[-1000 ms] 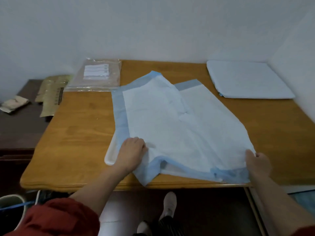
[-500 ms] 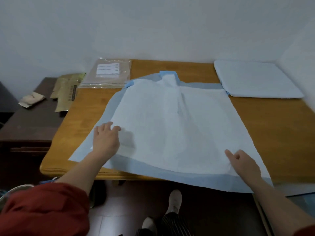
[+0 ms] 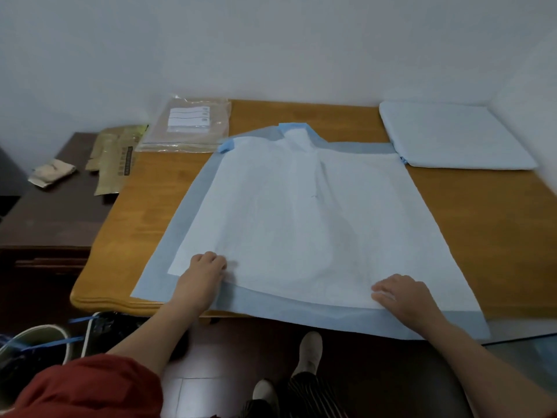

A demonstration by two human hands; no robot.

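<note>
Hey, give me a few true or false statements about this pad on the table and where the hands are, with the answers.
1. Both the left hand and the right hand rest on the pad. True.
2. The pad lies wholly on the table. False: its near edge hangs over the table's front edge.
3. A folded light-blue stack sits at the table's far right. True.
4. The clear plastic bag lies on top of the pad. False: it lies on the table by the pad's far left corner.
</note>
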